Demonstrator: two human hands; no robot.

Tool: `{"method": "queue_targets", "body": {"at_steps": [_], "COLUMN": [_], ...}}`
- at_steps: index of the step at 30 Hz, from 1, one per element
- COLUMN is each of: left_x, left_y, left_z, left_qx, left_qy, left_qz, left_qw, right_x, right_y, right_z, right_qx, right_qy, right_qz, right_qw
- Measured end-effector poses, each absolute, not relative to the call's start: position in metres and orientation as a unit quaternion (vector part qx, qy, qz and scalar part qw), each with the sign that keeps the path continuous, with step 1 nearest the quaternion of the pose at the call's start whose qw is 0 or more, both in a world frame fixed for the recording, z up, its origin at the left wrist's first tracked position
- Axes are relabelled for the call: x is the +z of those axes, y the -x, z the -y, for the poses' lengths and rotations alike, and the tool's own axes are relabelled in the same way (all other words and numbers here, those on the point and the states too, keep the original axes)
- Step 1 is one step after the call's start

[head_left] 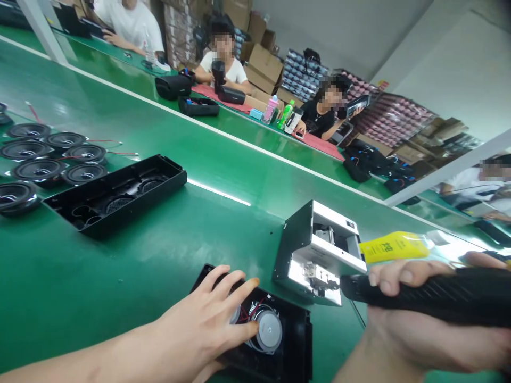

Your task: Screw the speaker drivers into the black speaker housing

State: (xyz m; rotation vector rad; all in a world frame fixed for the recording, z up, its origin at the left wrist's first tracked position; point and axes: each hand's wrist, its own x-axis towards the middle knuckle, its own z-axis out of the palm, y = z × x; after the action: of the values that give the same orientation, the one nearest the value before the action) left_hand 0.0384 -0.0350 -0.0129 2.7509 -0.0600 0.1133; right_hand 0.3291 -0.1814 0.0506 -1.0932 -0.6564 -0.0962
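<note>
Tool (443, 295) is gripped by right hand (423, 338) beside machine (295, 255); housing (297, 335) on table (155, 282) is part-covered by spread left hand (211, 319). Wires (253, 314) could be snagged if that hand is dragged.

Pink bottle (270, 110) as landmark. Green bottle (286, 114) just right of it. Small blue box (256, 114) just left. Person in a white shirt (240, 72) farther left. Person in a black shirt (312, 118) to its right. Brown cardboard box (264, 63) behind. Clear bottle (149, 50) well off left. Yellow bottle (393, 247) well apart from it, right, nearer the camera.
</note>
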Motion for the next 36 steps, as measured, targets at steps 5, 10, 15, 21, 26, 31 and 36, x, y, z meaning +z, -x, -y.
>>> {"method": "queue_targets", "body": {"at_steps": [5, 10, 15, 21, 26, 31, 36], "left_x": [-0.005, 0.004, -0.014, -0.016, -0.013, -0.013, -0.011], "left_y": [-0.038, -0.03, -0.024, -0.021, -0.024, -0.031, -0.034], "left_z": [0.035, 0.014, -0.002, -0.002, -0.008, -0.009, -0.007], "left_qx": [0.026, 0.069, 0.068, 0.076, 0.051, 0.04, 0.028], "left_qy": [-0.979, -0.972, -0.971, -0.964, -0.962, -0.96, -0.955], "left_qz": [0.004, -0.021, -0.051, -0.058, -0.067, -0.073, -0.076], "left_qw": [0.201, 0.222, 0.224, 0.248, 0.261, 0.268, 0.286], "right_x": [0.045, 0.047, 0.047, 0.05, 0.051, 0.05, 0.042], "right_y": [-0.326, -0.327, -0.323, -0.323, -0.323, -0.314, -0.321], "right_z": [0.17, 0.171, 0.173, 0.171, 0.171, 0.176, 0.184], "right_qx": [-0.111, -0.118, -0.101, -0.087, -0.07, -0.079, -0.034], "right_qy": [0.489, 0.502, 0.496, 0.491, 0.482, 0.495, 0.495], "right_qz": [0.32, 0.327, 0.325, 0.35, 0.351, 0.338, 0.344], "right_qw": [0.804, 0.792, 0.799, 0.793, 0.8, 0.797, 0.797]}}
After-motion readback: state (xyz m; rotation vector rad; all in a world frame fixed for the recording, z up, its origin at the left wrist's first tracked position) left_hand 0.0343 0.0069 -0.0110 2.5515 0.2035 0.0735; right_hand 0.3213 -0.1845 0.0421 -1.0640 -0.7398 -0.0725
